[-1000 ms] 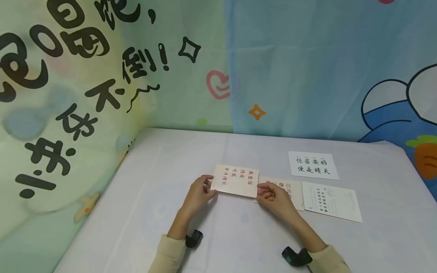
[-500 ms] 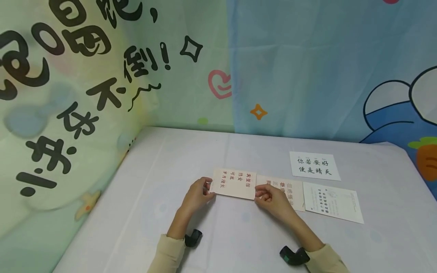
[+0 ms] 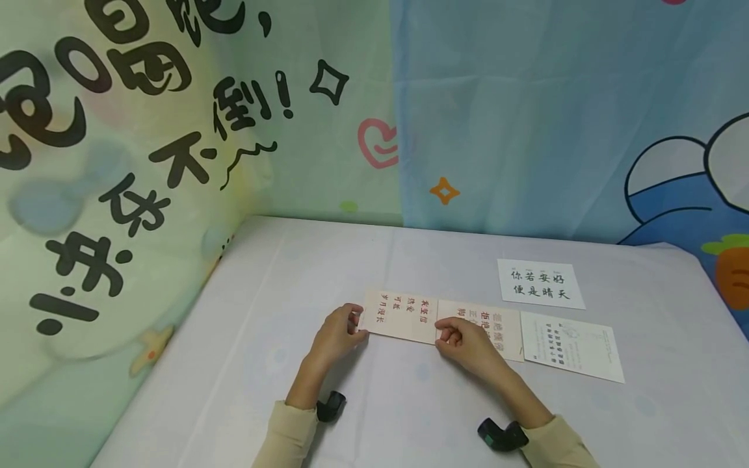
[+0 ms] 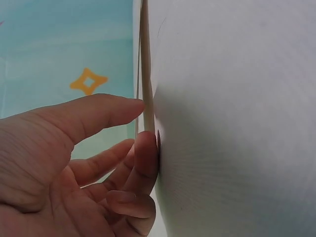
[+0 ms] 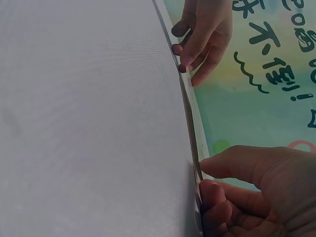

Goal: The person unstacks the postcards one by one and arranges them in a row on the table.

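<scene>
Cream sleeves extend over a white-covered bench. Mid-bench, the left hand pinches a red-lettered card by its left edge, the right hand by its right, thumbs nearer, where a second beige card adjoins. Right of that lies a white postcard; farther, a dark-lettered card, then a cartoon-printed fabric backdrop.

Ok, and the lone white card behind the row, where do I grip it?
I'd pinch the lone white card by its right short edge, coming from the right: it lies flat, its near edge close to the row's white end card.
</scene>
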`<state>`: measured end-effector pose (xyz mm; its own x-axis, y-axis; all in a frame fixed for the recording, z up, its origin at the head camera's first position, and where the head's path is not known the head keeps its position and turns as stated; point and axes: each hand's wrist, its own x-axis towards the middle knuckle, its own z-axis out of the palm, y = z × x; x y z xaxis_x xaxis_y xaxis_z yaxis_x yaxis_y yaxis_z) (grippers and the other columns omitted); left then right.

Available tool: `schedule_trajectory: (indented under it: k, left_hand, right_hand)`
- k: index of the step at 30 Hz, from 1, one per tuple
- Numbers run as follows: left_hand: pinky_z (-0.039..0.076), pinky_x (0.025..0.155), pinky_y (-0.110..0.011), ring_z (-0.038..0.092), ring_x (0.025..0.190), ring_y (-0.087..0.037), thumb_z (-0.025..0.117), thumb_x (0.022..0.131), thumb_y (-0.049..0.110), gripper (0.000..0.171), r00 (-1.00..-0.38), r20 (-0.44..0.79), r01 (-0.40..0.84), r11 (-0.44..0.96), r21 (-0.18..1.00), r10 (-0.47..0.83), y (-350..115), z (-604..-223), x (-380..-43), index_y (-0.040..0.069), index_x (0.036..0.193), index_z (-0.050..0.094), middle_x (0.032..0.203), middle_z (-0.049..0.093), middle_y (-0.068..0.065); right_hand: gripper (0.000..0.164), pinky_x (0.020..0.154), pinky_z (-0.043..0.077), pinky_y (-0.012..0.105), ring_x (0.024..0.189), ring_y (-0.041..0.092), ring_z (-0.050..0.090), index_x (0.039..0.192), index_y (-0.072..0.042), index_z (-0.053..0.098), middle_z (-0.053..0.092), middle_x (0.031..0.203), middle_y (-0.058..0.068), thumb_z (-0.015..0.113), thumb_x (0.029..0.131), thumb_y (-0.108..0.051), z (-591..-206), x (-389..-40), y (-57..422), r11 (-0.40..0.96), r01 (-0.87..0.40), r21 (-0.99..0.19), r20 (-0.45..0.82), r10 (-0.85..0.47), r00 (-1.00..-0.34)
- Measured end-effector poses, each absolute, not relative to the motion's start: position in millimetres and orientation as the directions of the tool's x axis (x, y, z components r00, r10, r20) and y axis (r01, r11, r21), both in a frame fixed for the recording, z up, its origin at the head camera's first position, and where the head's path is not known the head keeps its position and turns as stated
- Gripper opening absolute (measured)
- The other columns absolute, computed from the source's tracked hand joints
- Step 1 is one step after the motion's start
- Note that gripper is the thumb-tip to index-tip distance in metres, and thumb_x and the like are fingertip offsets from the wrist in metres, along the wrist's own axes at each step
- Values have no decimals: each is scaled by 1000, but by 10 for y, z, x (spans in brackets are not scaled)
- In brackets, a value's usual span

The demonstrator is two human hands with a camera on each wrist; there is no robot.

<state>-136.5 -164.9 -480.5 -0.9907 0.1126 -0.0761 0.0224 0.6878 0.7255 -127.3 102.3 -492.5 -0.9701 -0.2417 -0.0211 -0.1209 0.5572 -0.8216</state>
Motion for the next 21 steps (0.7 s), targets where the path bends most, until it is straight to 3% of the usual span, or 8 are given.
schedule_trajectory:
  k: [12, 21]
  left_hand:
    - [43, 65, -28, 50, 77, -15, 77, 81, 8, 36, -991, -70, 41, 748, 663, 116, -1651, -4798, -1348, 0, 113, 64, 89, 55, -4]
    - [40, 63, -25, 48, 75, -14, 77, 80, 8, 44, -991, -67, 41, 742, 669, 115, -1651, -4806, -1340, -2, 119, 61, 88, 55, -4]
  right_hand:
    - [27, 60, 43, 20, 69, 12, 50, 109, 6, 66, 59, 81, 4, 70, 83, -1, -4937, -1274, 1035, 557, -130, -820, -9, -240, -971]
    - [25, 60, 43, 20, 69, 13, 50, 107, 4, 67, 58, 79, 2, 69, 83, -2, -4947, -1285, 1039, 553, -128, -824, -13, -245, -969]
